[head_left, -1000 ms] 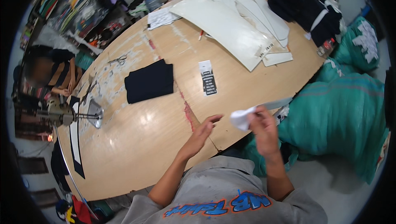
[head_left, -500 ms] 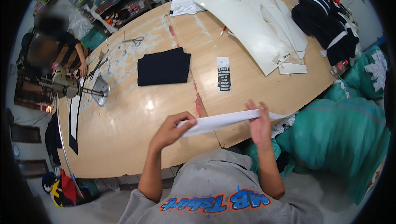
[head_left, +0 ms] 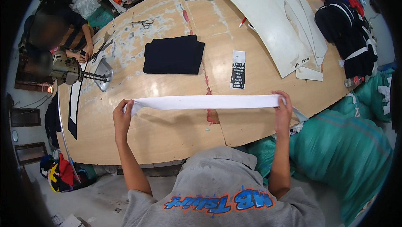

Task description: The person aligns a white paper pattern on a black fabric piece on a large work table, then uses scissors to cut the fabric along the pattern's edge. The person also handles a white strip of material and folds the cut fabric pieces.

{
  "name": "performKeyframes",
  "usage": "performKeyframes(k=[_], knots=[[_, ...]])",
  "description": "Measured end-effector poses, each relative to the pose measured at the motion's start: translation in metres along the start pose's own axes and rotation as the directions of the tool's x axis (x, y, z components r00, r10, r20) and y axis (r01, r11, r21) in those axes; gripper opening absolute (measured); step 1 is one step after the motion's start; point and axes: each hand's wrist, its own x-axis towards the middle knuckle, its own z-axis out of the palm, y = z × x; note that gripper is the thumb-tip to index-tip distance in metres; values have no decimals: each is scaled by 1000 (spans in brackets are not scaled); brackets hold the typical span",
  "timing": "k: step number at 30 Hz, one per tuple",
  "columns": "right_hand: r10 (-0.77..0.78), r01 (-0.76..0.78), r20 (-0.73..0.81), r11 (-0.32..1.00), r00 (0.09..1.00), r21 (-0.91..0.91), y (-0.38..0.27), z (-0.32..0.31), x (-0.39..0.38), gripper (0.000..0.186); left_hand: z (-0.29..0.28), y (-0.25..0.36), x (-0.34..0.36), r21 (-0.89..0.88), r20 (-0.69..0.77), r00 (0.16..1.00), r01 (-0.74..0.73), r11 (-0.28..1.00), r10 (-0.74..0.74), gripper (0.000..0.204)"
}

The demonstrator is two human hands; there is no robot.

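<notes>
The white strip [head_left: 205, 102] is stretched out long between two hands, over the near part of the bench [head_left: 184, 143] and almost in line with its near edge. To do this well, it is good to pull both ends softly and evenly, so the strip is flat but does not get longer. The middle looks flat and smooth, but the left end dips and has a small fold, so that end could do with a little smoothing. A pale bit shows past the right hand, near the bench's right edge; it looks like more of the same strip, and it should not snag on the green bag [head_left: 335, 151] beside that edge. A shadow under the strip makes it seem lifted off the wood. The left hand [head_left: 122, 118] pinches the left end, with thumb and fingers close together. The right hand [head_left: 283, 114] has its fingers bent over the strip and closed on it; where the thumb presses is hard to tell. The hands are spread wider than the body, at about the same height. The left arm [head_left: 133, 164] leans out to the left, and the right arm [head_left: 279, 160] goes nearly straight up. The dark folded cloth [head_left: 173, 55] lies farther from the near edge, well apart from both hands.
</notes>
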Motion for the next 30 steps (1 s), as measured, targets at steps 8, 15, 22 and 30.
performKeyframes(k=[8, 15, 22, 30], knots=[[425, -24, 255, 549, 869, -835, 59, 48, 33, 43, 103, -108, 13, 345, -57, 972, -195, 918, 228, 31], [367, -67, 294, 716, 883, -695, 63, 93, 43, 37, 196, -117, -16, 460, -6, 995, -84, 884, 98, 56], [326, -45, 451, 847, 831, -529, 66, 190, 71, 29, 200, -133, 16, 389, -157, 985, -8, 921, 75, 48], [-13, 504, 749, 747, 663, -434, 78, 475, 217, 24, 194, -131, 18, 346, -213, 976, 115, 931, -42, 41]])
